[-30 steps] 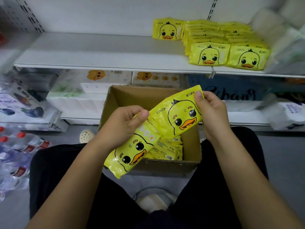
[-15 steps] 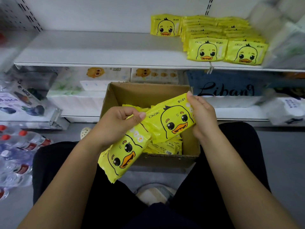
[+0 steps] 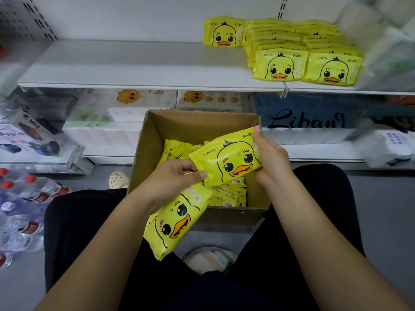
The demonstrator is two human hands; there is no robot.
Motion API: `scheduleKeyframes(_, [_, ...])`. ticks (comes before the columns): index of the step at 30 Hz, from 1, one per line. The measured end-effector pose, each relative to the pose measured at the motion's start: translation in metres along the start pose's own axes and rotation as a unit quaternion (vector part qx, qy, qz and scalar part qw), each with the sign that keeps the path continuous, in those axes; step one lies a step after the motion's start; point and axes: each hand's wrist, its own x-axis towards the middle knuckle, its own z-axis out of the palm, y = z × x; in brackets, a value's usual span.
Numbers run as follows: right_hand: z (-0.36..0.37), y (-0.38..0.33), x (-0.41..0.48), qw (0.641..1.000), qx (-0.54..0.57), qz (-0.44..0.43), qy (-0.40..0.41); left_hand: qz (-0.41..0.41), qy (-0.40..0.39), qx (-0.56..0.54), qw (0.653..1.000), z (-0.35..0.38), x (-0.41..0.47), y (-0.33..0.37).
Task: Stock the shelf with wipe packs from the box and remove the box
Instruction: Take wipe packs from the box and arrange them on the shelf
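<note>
My right hand (image 3: 269, 160) curls round upper pack (image 3: 226, 162) at its right end; left hand (image 3: 173, 180) grips lower pack (image 3: 177, 223), both over box (image 3: 197, 124). Long axes slant up-right toward shelf stack (image 3: 303, 57); right hand nearer.

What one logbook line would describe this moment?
phase: unpacking | left hand: holds lower wipe pack | right hand: holds upper wipe pack | box: packs inside | shelf: partly stocked
</note>
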Motion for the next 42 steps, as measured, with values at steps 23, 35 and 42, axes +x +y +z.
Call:
scheduleKeyframes(23, [0.019,-0.030,0.034,0.978,0.064,0.021,-0.195,-0.002,0.125,-0.075,0.989,-0.047,0.026,0.020])
scheduleKeyframes(35, [0.051,-0.058,0.090,0.974,0.003,-0.050,-0.221,-0.084,0.073,-0.156,0.981,-0.051,0.099,0.049])
scheduleKeyframes(42, [0.074,-0.097,0.165,0.951,-0.170,-0.213,-0.147,-0.048,0.151,-0.096,0.983,-0.076,0.192,0.094])
